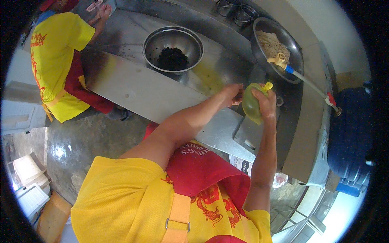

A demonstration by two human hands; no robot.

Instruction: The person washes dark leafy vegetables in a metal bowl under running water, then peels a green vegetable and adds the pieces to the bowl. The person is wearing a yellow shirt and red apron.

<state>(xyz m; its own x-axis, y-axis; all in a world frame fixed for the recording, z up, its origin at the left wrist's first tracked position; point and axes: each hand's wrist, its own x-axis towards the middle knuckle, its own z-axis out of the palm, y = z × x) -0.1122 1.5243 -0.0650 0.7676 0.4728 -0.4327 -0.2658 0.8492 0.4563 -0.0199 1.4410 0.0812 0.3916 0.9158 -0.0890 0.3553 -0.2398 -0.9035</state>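
Observation:
My right hand [265, 102] is closed around a bulging yellow-green plastic bag [252, 106], gripping it just below its gathered yellow top. The bag looks full and hangs above the front part of the metal counter [158, 87]. My left hand [234, 94] is beside the bag with its fingers curled inward; whether they pinch anything is too small to tell. Farther left on the counter sits a steel mixing bowl [190, 38] with dark, crumbly stuff [173, 58] in its bottom.
A large metal basin [298, 60] of beige, shredded-looking material [272, 45] stands at the far right. Across it reaches a pale pipe with a tap [279, 60]. Two metal pots [245, 15] are behind. A co-worker in yellow [60, 60] works at the left. Blue containers [350, 133] stand right.

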